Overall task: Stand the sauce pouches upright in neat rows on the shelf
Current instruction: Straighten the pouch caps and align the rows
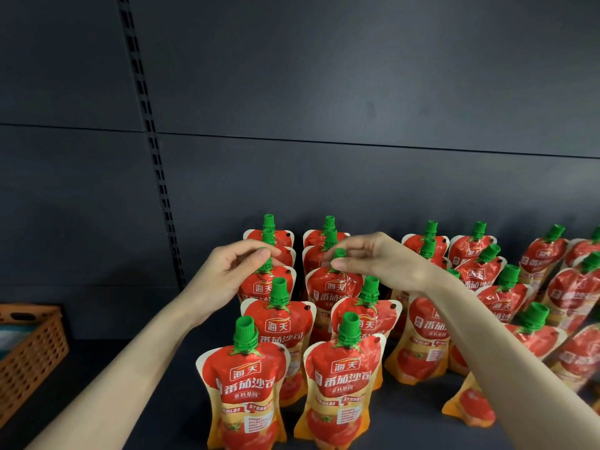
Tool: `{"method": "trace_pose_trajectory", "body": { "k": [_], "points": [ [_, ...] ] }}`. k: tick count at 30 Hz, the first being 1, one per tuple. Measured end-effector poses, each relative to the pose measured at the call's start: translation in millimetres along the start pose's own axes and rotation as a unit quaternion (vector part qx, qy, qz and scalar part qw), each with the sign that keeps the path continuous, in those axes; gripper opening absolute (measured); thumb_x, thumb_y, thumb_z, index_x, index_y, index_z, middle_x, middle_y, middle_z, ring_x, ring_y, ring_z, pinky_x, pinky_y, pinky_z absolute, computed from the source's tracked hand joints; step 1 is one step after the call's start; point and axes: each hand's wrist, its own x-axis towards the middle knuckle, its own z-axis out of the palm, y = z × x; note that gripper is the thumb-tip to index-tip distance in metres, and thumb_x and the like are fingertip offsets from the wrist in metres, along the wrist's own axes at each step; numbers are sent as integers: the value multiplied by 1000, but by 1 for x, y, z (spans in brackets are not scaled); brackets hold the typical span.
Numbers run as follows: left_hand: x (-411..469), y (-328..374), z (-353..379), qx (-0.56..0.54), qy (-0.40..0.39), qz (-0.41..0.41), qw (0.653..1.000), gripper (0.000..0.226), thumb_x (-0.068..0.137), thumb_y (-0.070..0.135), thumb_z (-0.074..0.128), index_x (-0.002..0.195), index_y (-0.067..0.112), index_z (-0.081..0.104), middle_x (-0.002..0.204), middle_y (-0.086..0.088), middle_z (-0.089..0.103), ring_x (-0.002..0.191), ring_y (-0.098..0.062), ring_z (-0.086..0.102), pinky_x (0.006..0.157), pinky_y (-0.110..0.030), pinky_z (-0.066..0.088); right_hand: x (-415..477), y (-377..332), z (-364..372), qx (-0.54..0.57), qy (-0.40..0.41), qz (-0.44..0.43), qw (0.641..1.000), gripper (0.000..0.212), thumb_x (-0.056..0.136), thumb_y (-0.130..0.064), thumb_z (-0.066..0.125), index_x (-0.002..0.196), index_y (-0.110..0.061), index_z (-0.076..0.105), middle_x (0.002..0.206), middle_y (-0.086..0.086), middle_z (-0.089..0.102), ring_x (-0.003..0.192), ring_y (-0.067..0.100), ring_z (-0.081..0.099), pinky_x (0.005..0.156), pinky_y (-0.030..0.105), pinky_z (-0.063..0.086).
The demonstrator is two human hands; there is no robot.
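Several red tomato-sauce pouches with green caps stand upright in rows on the dark shelf [139,368]. My left hand [233,267] pinches the green cap of the third pouch [266,287] in the left row. My right hand [373,258] pinches the green cap of the third pouch [334,287] in the neighbouring row. In front of them stand two closer pairs, the nearest being a left pouch [243,384] and a right pouch [341,378]. More rows run to the right, partly hidden by my right forearm.
An orange perforated basket [29,352] sits at the shelf's left edge. A slotted upright rail [152,151] runs down the dark back panel. Bare shelf surface lies between the basket and the leftmost row of pouches.
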Motion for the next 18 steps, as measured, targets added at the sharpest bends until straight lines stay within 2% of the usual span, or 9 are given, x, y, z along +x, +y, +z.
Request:
{"method": "trace_pose_trajectory", "body": {
  "k": [3,6,8,10,12,14,18],
  "points": [
    [-2,9,-2,12,11,24,1000,29,84,27,53,106,11,64,98,-3,73,95,-13,68,78,-24,55,-2,-2,-1,3,33,-9,999,22,85,-24,64,106,-18,68,101,3,72,95,7,67,85,16,51],
    [-5,19,-7,56,39,65,996,29,81,28,58,104,14,65,102,0,71,100,-8,65,81,-14,50,-10,-6,-3,25,96,-29,995,21,85,-22,64,104,-16,68,103,5,72,97,12,67,92,26,52],
    [-8,24,-10,86,51,94,990,23,83,31,66,102,18,67,104,4,70,103,-8,63,84,-15,49,-20,-8,-5,38,137,-47,989,20,86,-21,63,103,-13,68,102,2,72,96,10,68,93,27,52],
    [-14,30,-11,107,50,117,986,26,81,38,64,101,21,68,104,8,69,102,-9,63,86,-18,50,-33,-10,-4,43,163,-62,984,17,86,-21,63,101,-14,69,98,-1,73,93,8,68,91,23,52],
    [-21,38,-7,130,33,128,983,26,81,41,63,98,23,69,101,11,69,98,-7,64,84,-18,50,-45,-11,-3,40,161,-74,983,16,85,-20,63,99,-15,69,96,-2,73,91,6,68,87,18,52],
    [-28,45,1,134,7,117,984,18,82,35,67,96,24,69,98,12,70,96,-5,65,85,-18,50,-56,-12,-2,32,138,-72,987,18,84,-20,64,100,-14,68,97,-2,73,91,6,68,84,15,51],
    [-35,51,3,122,-55,34,990,28,77,35,61,100,22,69,100,9,72,97,-5,66,92,-23,50,-64,-7,2,10,78,-50,996,33,77,-34,64,105,-18,66,99,-2,72,93,6,67,87,21,53]
  ]
}}
